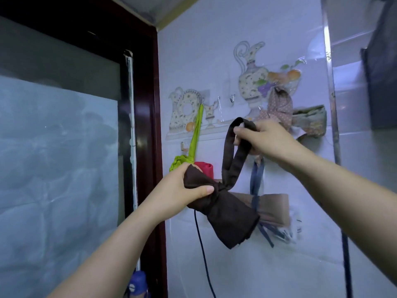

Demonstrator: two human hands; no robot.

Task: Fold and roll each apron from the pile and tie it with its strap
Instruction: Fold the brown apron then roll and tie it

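The rolled brown apron sits mid-picture, tilted, its far end dropping toward 5 o'clock. The left hand clenches its 9 o'clock end, thumb beside the knot. From the knot the strap loops up toward 12 o'clock, where the right hand grasps it. Behind, on the tiled wall, a green apron hangs at 10 o'clock, a dotted apron at 1 o'clock, and a tan roll at 3 o'clock.
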